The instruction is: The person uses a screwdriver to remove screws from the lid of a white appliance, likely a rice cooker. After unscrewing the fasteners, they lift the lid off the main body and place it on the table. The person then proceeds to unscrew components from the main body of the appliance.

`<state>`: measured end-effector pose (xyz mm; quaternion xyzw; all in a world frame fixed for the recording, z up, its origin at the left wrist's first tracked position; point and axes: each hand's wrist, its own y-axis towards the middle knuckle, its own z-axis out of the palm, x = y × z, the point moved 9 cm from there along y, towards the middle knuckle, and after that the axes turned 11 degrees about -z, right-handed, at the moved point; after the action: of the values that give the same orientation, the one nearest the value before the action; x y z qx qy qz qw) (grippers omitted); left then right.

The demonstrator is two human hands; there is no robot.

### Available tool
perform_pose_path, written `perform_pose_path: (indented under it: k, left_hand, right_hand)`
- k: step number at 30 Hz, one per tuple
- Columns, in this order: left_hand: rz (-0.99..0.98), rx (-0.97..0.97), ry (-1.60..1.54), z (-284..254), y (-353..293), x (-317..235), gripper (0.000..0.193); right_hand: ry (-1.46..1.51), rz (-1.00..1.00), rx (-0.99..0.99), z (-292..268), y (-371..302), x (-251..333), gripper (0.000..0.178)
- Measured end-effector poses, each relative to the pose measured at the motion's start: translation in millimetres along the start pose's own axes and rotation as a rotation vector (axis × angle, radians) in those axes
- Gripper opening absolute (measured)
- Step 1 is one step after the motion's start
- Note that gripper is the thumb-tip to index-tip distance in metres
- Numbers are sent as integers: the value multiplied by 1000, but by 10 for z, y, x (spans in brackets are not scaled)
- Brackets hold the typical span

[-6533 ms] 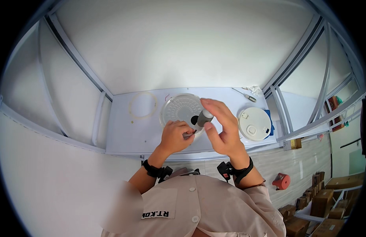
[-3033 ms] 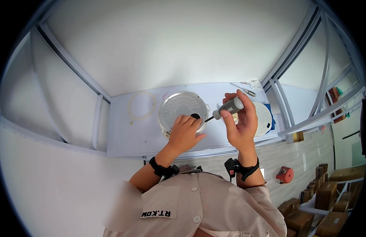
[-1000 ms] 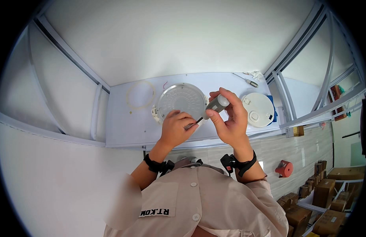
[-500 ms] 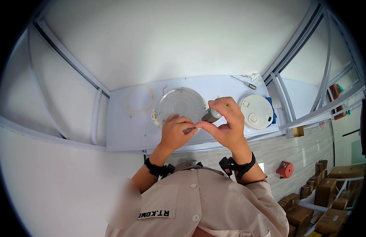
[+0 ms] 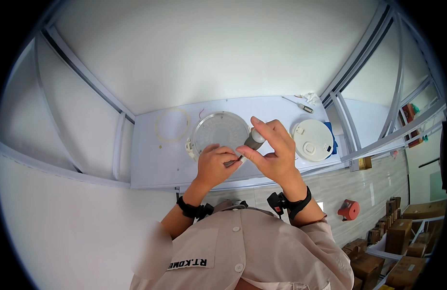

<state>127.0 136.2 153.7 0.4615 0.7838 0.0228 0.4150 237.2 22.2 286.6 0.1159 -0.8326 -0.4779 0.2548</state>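
My left hand (image 5: pixel 214 165) is closed near the front of the round, clear-topped disc (image 5: pixel 221 131), pinching a small grey piece (image 5: pixel 229 164) whose kind I cannot make out. Just to its right, my right hand (image 5: pixel 277 152) holds a grey cylindrical handle (image 5: pixel 254 141) with a pale rounded end, tilted between thumb and fingers. Whatever extends from that handle is mostly hidden. The right thumb points toward the left fingertips, the two hands almost meeting. A pale clip juts from the disc's left rim.
Right of my hands, a white round cover (image 5: pixel 312 140) lies partly over something blue (image 5: pixel 332 137). Behind it are a screwdriver (image 5: pixel 298 105) and a crumpled white scrap (image 5: pixel 310 98). A yellowish ring (image 5: pixel 172 124) lies on the white table (image 5: pixel 148 162) at left. A red stool (image 5: pixel 349 210) stands on the floor.
The grey handle's rounded end has shifted slightly left and up. My right thumb and forefinger have spread further apart. My left hand has barely moved.
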Motion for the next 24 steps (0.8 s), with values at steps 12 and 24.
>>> perform_pose_path:
  k: [12, 24]
  left_hand:
    - [-9, 4, 22, -36, 20, -32, 16]
    - [-21, 21, -3, -31, 23, -19, 14]
  right_hand:
    - [249, -32, 23, 12, 87, 75, 65]
    - [287, 60, 32, -60, 45, 20, 39]
